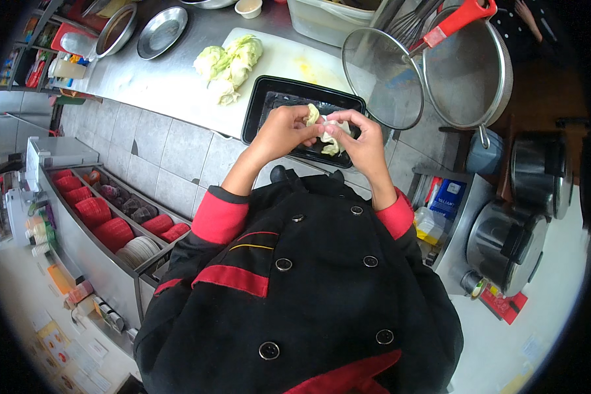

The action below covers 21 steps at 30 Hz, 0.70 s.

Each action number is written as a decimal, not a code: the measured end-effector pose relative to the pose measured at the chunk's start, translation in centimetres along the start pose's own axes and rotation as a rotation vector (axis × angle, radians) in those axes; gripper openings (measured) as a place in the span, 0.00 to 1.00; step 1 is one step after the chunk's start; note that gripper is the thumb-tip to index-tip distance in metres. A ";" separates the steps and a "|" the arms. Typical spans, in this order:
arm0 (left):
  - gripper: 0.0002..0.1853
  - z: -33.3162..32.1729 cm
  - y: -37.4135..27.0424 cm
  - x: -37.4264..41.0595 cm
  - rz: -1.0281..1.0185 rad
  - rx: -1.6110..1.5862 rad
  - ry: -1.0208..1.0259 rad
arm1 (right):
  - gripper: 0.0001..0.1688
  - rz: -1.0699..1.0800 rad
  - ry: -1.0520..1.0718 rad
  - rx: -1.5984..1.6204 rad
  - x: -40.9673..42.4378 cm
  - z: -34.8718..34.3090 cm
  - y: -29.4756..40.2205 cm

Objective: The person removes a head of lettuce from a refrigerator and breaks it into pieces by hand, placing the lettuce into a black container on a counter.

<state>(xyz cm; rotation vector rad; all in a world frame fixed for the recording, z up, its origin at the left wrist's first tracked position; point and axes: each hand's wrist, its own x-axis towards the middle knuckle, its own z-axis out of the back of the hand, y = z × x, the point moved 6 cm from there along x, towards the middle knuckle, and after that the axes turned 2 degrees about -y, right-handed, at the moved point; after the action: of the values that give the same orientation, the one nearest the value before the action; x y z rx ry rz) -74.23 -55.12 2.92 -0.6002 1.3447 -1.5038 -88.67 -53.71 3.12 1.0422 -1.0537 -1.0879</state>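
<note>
My left hand (pixel 290 128) and my right hand (pixel 358 132) meet over a black plastic tray (pixel 253 111), their fingertips nearly touching. Between them they pinch a pale green lettuce leaf (pixel 331 147). One part of the leaf curls up at my left fingers, and another part hangs below my right fingers. Whether it is one piece or two is hidden by the fingers. Beyond the tray, to the left, several pieces of lettuce (pixel 231 59) lie heaped on a white cutting board (pixel 280 47). The tray overlaps the board's near edge.
Two mesh strainers (pixel 381 79) and a whisk (pixel 413 22) hang at the right. A metal dish (pixel 162 32), a steel bowl (pixel 118 29) and a plastic tub (pixel 325 24) stand on the steel counter (pixel 113 74). Pots (pixel 502 246) sit far right; a person's hand (pixel 528 17) shows behind.
</note>
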 end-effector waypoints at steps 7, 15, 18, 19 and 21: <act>0.06 -1.2 1.1 0.3 -0.062 -0.346 -0.086 | 0.08 -0.024 -0.081 -0.032 -0.2 -0.3 -0.1; 0.09 -3.1 3.0 0.2 0.090 -0.810 -0.110 | 0.11 -0.124 -0.126 0.223 -0.2 -0.1 -0.7; 0.09 -2.3 1.6 0.0 0.024 -0.634 -0.150 | 0.16 -0.156 -0.079 0.285 -0.5 0.0 0.1; 0.10 -2.1 1.2 0.1 -0.006 -0.570 -0.136 | 0.16 -0.189 -0.041 0.269 -0.7 0.0 -0.3; 0.10 -1.4 1.8 0.1 -0.007 -0.281 -0.081 | 0.17 -0.254 0.032 0.235 -0.8 0.2 -1.1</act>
<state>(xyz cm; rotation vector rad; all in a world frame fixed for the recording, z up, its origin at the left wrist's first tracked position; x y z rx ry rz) -74.87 -54.41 0.86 -0.8348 1.5032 -1.2908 -89.15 -53.09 1.97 1.4073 -1.0605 -1.1635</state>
